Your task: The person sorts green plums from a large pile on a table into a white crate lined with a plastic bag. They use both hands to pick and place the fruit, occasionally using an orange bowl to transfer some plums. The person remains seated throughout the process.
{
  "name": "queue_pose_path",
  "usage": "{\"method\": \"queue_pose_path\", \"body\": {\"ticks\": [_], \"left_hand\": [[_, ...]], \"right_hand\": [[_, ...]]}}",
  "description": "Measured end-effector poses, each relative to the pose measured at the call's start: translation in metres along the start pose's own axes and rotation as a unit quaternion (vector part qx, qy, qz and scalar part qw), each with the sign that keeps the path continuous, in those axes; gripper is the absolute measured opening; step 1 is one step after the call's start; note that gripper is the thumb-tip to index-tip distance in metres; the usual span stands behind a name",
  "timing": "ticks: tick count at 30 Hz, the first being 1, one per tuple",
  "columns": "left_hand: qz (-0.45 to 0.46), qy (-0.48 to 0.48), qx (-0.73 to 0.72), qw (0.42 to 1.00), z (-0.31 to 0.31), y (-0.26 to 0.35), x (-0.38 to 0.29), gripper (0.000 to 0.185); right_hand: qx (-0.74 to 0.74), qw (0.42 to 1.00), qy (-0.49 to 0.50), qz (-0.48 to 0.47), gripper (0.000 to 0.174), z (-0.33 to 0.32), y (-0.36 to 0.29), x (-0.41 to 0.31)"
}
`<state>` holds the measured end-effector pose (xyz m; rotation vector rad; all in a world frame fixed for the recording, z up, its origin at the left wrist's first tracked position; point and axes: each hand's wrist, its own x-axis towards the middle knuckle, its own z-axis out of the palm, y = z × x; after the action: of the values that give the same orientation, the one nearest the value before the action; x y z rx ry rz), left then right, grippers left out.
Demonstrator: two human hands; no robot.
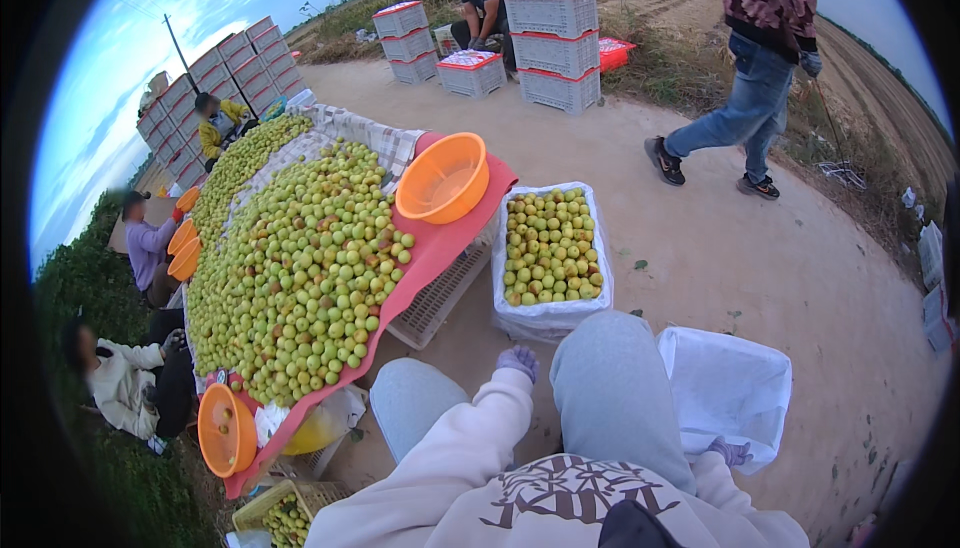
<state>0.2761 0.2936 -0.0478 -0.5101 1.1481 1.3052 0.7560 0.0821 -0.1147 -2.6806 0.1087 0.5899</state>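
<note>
My left hand [519, 362], in a lilac glove, is between my knees, just below a crate [551, 317] lined with white plastic and full of green-brown jujubes [553, 248]. Nothing shows in it; its fingers are foreshortened. At the near edge of a second white-lined crate [726, 375] is my right hand [729, 452], also gloved. Its fingers are apart against the liner, and no fruit is visible in that crate. To the left, a large heap of jujubes [300, 270] covers a sloping table with a red cloth edge [427, 248].
Orange basins stand at the table's right corner [442, 179] and near end [226, 430]. Several people sit along its far side. Stacked grey crates [556, 49] stand ahead, near a crouching person [480, 7]. Another person [769, 75] walks at right. A fruit crate [270, 503] is lower left.
</note>
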Motion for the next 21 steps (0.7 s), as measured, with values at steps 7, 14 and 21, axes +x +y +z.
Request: {"method": "queue_pose_path", "body": {"ticks": [7, 14, 21], "left_hand": [[0.037, -0.143, -0.034, 0.988, 0.0, 0.04, -0.108, 0.042], [0.082, -0.136, -0.116, 0.98, -0.043, 0.071, -0.151, 0.038], [0.101, -0.132, -0.109, 0.98, -0.065, 0.074, -0.149, 0.032]], "right_hand": [[0.183, 0.97, -0.158, 0.009, 0.076, 0.017, 0.012, -0.005], [0.265, 0.934, -0.237, 0.032, 0.074, 0.033, -0.006, -0.015], [0.278, 0.925, -0.258, 0.037, 0.071, 0.042, -0.009, -0.019]]}}
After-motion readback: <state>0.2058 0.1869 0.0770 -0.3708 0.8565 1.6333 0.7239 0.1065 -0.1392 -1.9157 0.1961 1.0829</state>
